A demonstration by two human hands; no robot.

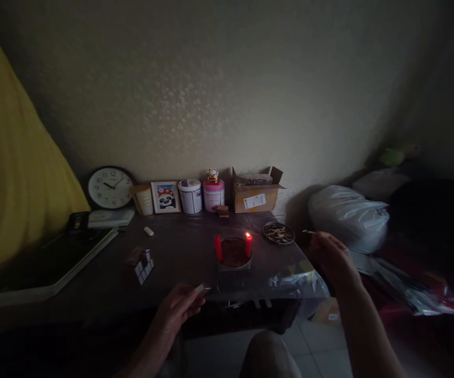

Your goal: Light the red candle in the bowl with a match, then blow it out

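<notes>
My left hand (179, 307) is closed around a small matchbox (201, 287) near the front edge of the dark table (104, 278). Off the table's right side, my right hand (327, 257) is raised and pinches a thin matchstick (308, 231). Between the hands sits a round brown cake (233, 252) on a small stand. A lit red candle (248, 243) stands at its right and an unlit red candle (218, 248) at its left. A shallow dish of matchsticks (277, 233) lies just right of the cake.
A Rubik's cube (140, 263), a clock (110, 187), a framed picture (166, 197), two tubs (190, 196), a cardboard box (255, 191) and a white eraser (148, 231) stand on the table. A white plastic bag (347, 215) lies right. Yellow cloth (10, 168) hangs left.
</notes>
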